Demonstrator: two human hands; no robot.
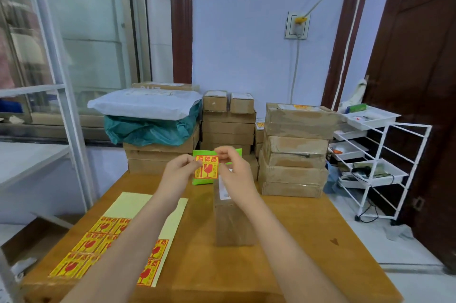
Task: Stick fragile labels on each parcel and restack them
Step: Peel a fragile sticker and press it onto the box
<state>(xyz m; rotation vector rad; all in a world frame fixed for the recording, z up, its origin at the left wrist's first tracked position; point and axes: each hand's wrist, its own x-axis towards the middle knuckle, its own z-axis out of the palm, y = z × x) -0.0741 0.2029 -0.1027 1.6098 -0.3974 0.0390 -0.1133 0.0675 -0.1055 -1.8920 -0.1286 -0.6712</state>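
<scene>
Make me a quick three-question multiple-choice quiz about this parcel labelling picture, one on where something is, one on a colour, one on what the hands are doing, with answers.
1. Where does the sticker sheet lie?
A. On the table's left part
B. On the white rack
C. On top of the box stack

2. What colour is the packet behind the held label?
A. Blue
B. Green
C. Black

3. What is the state of the fragile label?
A. Stuck on the sheet
B. Pinched in the air by both hands
C. Pressed flat on a box

Answers: 1 A, the sheet rests on the wooden table under the left forearm. 2 B, bright green shows around the label. 3 B, the left hand and right hand each pinch an edge above the brown parcel.
</scene>
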